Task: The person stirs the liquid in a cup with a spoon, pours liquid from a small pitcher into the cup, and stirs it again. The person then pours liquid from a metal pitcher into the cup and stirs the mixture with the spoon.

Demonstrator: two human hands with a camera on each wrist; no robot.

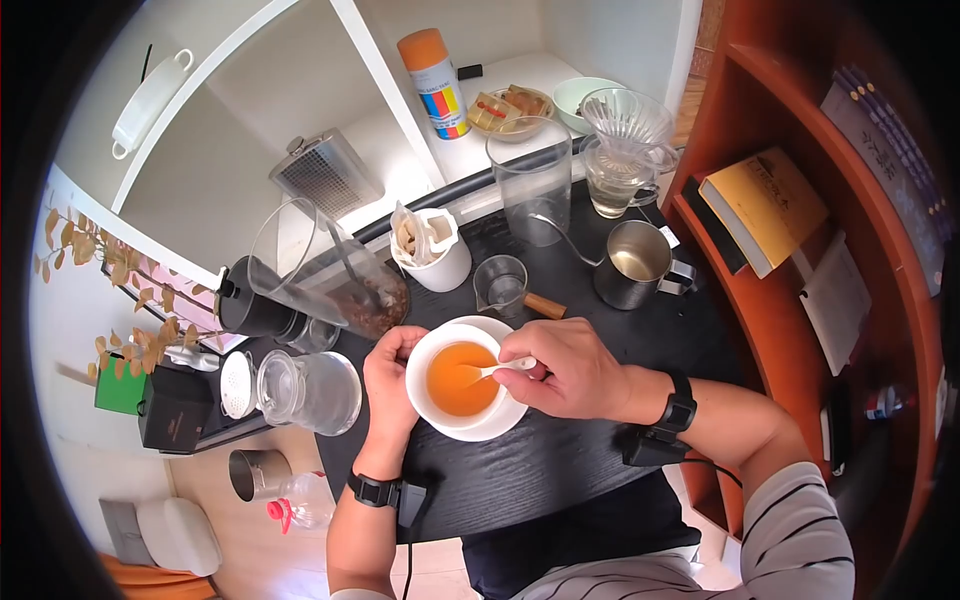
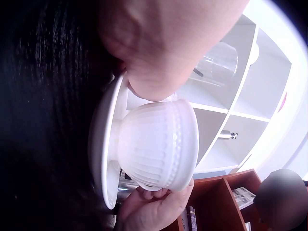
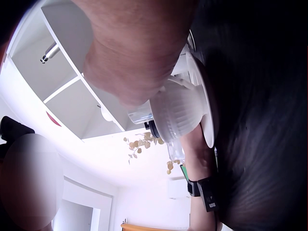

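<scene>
A white cup (image 1: pixel 415 385) of orange liquid (image 1: pixel 460 378) stands on a white saucer (image 1: pixel 510 415). Its outside is ribbed, with a beaded band below the rim, as the left wrist view shows on the cup (image 2: pixel 156 144). My left hand (image 1: pixel 388 385) holds the cup at its left side, fingers bent near the rim; the cup hides part of the grip. Between thumb and fingers, my right hand (image 1: pixel 575 368) pinches a white spoon (image 1: pixel 517 364), its bowl dipped in the liquid.
Behind the cup are a small glass pitcher (image 1: pixel 500 284) with a wooden handle, a white canister (image 1: pixel 440 265) and a metal jug (image 1: pixel 634 265). A glass jar (image 1: pixel 320 392) stands left. A tall glass vessel (image 1: pixel 330 270) leans behind it. Bookshelves (image 1: pixel 800 310) flank the black table (image 1: pixel 480 490) on the right.
</scene>
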